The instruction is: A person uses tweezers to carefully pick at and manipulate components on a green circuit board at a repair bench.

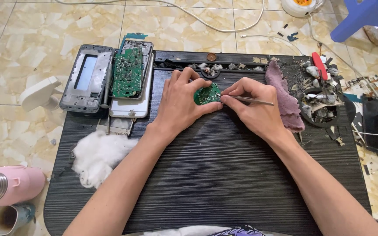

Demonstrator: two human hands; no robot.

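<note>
On the black ribbed tabletop (215, 175), the wide stretch nearer the person than the round green circuit board (207, 94) lies bare apart from the two forearms crossing it, while the far edge behind the board is crowded with small grey scraps in a groove. The left hand (181, 102) curls around the board, fingers pinching its rim and covering its left part, so the board's full outline cannot be made out. The right hand (251, 105) is closed on one thin metal tool (252, 100), whose tip meets the board's right edge; the tip itself is too small to tell apart. Right of the board lie one mauve cloth (283, 94), partly under the right wrist, and beyond it a round holder (319, 107) heaped with debris too jumbled to count. Left of the board sit one rectangular green circuit board (127, 72) in a phone shell and one grey phone frame (87, 78). One wad of white cotton (98, 155) lies left of and nearer than the board, at the tabletop's edge.
</note>
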